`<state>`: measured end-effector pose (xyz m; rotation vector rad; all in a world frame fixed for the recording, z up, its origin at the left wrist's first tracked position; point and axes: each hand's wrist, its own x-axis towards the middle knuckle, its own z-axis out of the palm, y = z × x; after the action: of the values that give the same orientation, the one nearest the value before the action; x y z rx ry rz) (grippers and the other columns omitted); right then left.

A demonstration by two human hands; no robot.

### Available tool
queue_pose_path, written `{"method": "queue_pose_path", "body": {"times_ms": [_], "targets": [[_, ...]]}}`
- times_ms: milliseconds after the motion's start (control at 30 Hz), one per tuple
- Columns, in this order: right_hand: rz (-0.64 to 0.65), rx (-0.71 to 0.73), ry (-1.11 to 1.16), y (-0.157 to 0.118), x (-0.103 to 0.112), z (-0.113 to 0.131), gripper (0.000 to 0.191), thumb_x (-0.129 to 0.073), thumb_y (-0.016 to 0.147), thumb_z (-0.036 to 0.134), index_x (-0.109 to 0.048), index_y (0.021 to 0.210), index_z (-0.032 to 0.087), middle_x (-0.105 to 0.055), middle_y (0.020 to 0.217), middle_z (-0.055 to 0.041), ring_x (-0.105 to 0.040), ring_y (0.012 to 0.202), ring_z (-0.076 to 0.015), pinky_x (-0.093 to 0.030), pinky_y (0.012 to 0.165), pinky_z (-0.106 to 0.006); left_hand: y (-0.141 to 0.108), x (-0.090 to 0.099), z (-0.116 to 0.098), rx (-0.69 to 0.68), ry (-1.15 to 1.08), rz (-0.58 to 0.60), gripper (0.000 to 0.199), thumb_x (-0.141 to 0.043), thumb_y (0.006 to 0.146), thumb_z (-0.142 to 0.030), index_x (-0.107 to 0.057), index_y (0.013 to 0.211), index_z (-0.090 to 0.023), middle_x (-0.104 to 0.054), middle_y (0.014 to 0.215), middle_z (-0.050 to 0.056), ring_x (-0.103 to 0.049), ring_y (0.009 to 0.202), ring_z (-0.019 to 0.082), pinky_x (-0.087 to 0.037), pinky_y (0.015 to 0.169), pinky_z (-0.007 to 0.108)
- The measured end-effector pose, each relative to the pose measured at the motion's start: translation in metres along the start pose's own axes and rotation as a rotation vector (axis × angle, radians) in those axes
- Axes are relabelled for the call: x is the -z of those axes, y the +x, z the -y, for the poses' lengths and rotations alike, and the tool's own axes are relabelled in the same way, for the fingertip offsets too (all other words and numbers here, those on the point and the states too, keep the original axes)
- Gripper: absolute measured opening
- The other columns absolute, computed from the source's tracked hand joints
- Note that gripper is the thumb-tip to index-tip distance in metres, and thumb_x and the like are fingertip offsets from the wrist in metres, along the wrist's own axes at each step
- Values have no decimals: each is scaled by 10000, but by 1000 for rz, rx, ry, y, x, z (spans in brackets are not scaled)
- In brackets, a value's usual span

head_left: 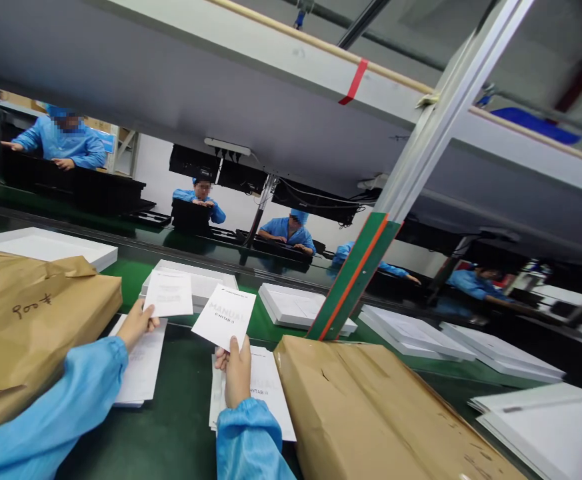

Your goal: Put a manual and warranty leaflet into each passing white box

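Note:
My left hand point(138, 325) pinches a white printed booklet point(171, 293) by its lower left corner, above a stack of white booklets point(139, 367). Between the fingers of my right hand point(235, 367) is a white manual point(227, 312), "MANUAL" printed on its cover, raised and tilted. Beneath that hand lies a pile of similar manuals point(265, 397). Just beyond the two held items, a shallow white box point(213, 283) sits on the green surface, partly hidden by them. Both hands are closed on what they hold.
Brown paper packages lie at left point(61, 320) and right point(371, 407). More white boxes point(283, 307) line the green belt. A slanted metal post point(355, 273) rises near the middle, under an overhead shelf point(221, 87). Several people in blue work across the line. White sheets point(551, 420) lie at right.

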<state>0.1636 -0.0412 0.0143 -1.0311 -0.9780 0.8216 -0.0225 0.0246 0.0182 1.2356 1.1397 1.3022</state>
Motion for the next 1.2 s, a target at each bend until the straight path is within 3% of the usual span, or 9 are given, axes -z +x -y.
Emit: {"method": "queue_pose_path", "body": {"times_ms": [233, 467, 600, 700, 833, 900, 1033, 1200], "targets": [[-73, 47, 37, 2, 8, -7, 200, -376, 742, 417, -391, 802, 226, -496, 468, 62, -443, 341, -75, -288, 345, -194, 65, -22, -18, 133, 18, 87, 174, -366, 762, -159, -348, 934, -141, -536, 579, -27, -483, 453, 40, -313, 408, 128], [50, -19, 52, 10, 16, -8, 33, -408, 713, 382, -427, 738, 372, -528, 512, 18, -480, 396, -115, -302, 379, -289, 116, -41, -11, 243, -28, -7, 263, -409, 769, -268, -453, 982, -119, -520, 894, 46, -520, 717, 106, -446, 617, 281], [57, -24, 9, 5, 12, -1, 139, -430, 707, 418, -414, 794, 311, -531, 539, 25, -489, 415, -119, -350, 406, -273, 125, -41, -10, 248, -81, -82, 279, -409, 770, -265, -444, 1006, -121, -507, 949, 59, -515, 780, 124, -439, 664, 312], [-10, -4, -33, 2, 6, 2, 249, -427, 711, 450, -400, 828, 232, -511, 520, 46, -465, 400, -97, -353, 402, -228, 123, -36, -10, 192, -110, -176, 297, -397, 775, -275, -426, 1030, -125, -500, 961, 64, -514, 779, 124, -441, 657, 309], [23, -13, -69, 3, 3, 2, 354, -435, 710, 455, -381, 951, 201, -530, 524, 44, -455, 405, -86, -349, 402, -197, 107, -19, -10, 74, -104, -294, 324, -351, 793, -276, -361, 1084, -136, -475, 1005, 78, -519, 765, 113, -445, 627, 275], [32, -10, -87, 4, 2, 2, 434, -441, 712, 443, -322, 1057, 208, -554, 545, 37, -464, 411, -91, -354, 411, -197, 92, -6, -11, 22, -65, -283, 303, -319, 794, -248, -357, 1077, -146, -489, 996, 77, -532, 734, 94, -438, 620, 244], [62, -23, -88, 0, -2, 7, 577, -468, 688, 449, -223, 1155, 213, -581, 574, 19, -494, 432, -109, -372, 431, -213, 56, 27, -9, -85, 88, -150, 221, -364, 739, -261, -485, 904, -176, -551, 880, 34, -547, 666, 98, -427, 636, 250], [163, -38, -75, 1, -1, 50, 538, -506, 677, 397, -272, 1122, 206, -599, 627, -6, -523, 476, -122, -396, 460, -230, 25, 55, 10, -182, 288, -173, 197, -397, 689, -237, -506, 837, -165, -507, 880, 42, -521, 731, 137, -367, 782, 323]]}}
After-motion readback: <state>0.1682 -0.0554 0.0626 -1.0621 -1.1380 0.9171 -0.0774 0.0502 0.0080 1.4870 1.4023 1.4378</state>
